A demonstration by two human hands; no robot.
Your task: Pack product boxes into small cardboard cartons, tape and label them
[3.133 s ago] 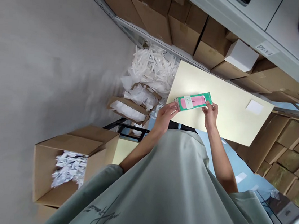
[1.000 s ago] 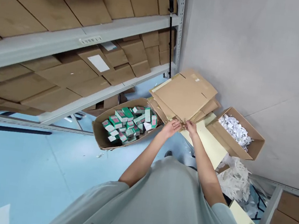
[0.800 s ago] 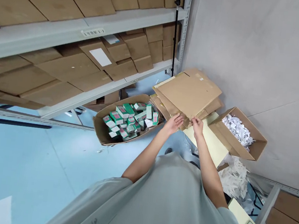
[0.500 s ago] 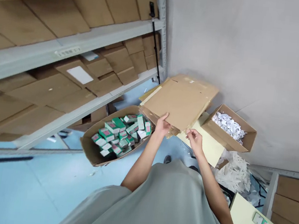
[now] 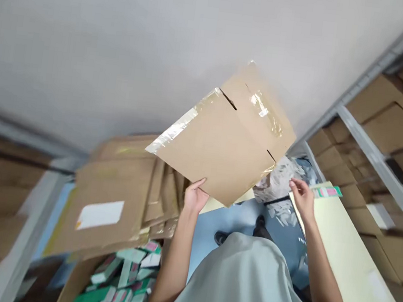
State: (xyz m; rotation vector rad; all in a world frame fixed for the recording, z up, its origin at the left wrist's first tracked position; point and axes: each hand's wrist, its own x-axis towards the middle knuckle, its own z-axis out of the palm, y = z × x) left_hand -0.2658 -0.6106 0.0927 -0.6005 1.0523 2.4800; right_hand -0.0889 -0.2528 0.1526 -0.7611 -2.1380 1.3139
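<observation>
A flattened cardboard box (image 5: 216, 148) with strips of clear tape along its edges is raised and tilted in front of me. My left hand (image 5: 195, 198) is closed on its lower edge, the thumb lying on the front face. My right hand (image 5: 303, 198) is off to the right, apart from the cardboard, above the pale yellow board. Its fingers are drawn together in a pinch; whether something small sits between them I cannot make out.
More flattened cardboard boxes (image 5: 116, 184) are stacked at the left, above a carton of green and white small boxes (image 5: 127, 274). A pale yellow board (image 5: 346, 257) carries a green and pink package (image 5: 328, 191). White scraps (image 5: 282, 178) lie beyond; shelves with cartons (image 5: 385, 115) stand right.
My view has swung right. The flattened box is lifted off the stack in my left hand. My right hand has left its edge and moved right.
</observation>
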